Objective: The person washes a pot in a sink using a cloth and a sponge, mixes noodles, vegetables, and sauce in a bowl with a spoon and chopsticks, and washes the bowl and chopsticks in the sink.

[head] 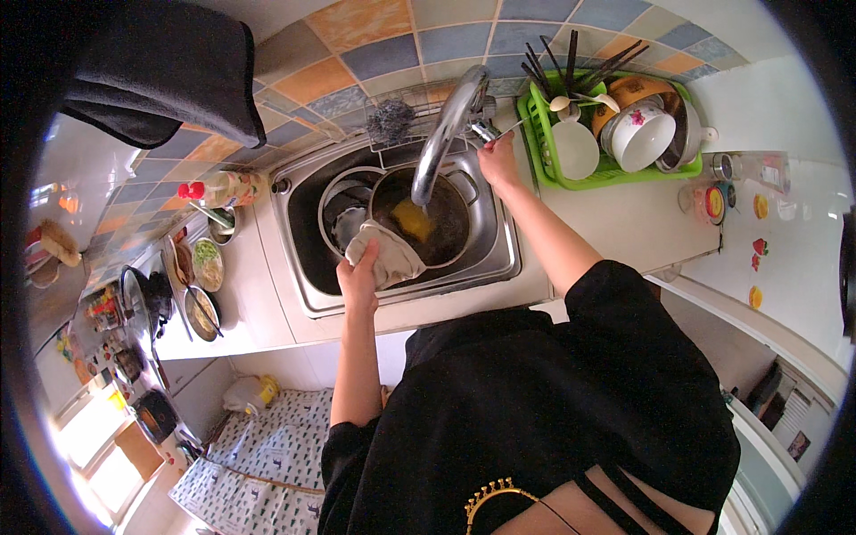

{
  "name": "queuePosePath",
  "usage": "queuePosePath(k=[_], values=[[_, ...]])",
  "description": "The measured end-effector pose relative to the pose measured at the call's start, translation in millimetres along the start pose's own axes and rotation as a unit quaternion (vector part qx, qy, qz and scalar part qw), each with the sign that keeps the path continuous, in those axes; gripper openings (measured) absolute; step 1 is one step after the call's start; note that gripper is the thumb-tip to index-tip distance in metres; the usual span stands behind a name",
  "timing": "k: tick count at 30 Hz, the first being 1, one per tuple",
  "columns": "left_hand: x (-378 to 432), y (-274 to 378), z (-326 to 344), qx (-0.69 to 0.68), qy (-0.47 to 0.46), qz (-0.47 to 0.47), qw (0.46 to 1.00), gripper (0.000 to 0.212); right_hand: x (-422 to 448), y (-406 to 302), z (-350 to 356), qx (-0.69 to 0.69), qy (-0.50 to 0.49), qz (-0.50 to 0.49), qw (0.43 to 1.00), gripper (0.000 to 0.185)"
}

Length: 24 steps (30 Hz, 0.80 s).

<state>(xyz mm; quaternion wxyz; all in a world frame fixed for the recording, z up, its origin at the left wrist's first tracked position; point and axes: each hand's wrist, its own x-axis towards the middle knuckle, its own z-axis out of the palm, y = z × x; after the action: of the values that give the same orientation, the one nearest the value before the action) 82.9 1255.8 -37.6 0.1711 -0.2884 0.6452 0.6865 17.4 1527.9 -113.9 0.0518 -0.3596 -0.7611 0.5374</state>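
Note:
My left hand [359,281] grips a folded beige cloth [391,257] against the near-left rim of a metal pot [455,237]. The pot stands in the stainless steel sink [505,251], with yellowish liquid or residue inside. A curved chrome faucet [445,130] hangs over it, its spout above the pot's opening. To the right of the spout, my right hand [500,160] has its fingers on the faucet's lever [508,132]. Left of the pot, partly under its rim and the cloth, sits a round metal strainer or basin [334,190].
A green dish rack [545,160] holds bowls, spoons and chopsticks on the right. A steel wool scourer [391,120] sits in a wire rack behind the sink. On the left counter are a red-capped bottle [227,189], bowls of food [208,264] and a pot lid [136,304].

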Motion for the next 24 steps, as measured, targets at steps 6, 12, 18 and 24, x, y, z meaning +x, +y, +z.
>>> queuePosePath(k=[6,12,18,24], values=[[-15.4,8.6,-5.1,0.012,0.006,0.008,1.000,0.027,-52.5,10.9,3.7,-0.073,-0.067,-0.147,0.984,0.045],[-28.9,22.7,-9.0,0.041,0.005,0.029,0.999,0.028,-108.0,19.6,55.0,-0.335,-0.307,-0.451,0.768,0.042],[-37.5,42.3,-19.3,0.084,-0.009,0.043,0.996,0.027,-87.9,47.6,98.4,-0.421,-0.283,-0.630,0.588,0.047],[-30.8,44.2,-28.7,0.057,0.048,0.068,0.995,0.026,-111.6,7.6,73.0,-0.486,-0.382,-0.555,0.557,0.034]])
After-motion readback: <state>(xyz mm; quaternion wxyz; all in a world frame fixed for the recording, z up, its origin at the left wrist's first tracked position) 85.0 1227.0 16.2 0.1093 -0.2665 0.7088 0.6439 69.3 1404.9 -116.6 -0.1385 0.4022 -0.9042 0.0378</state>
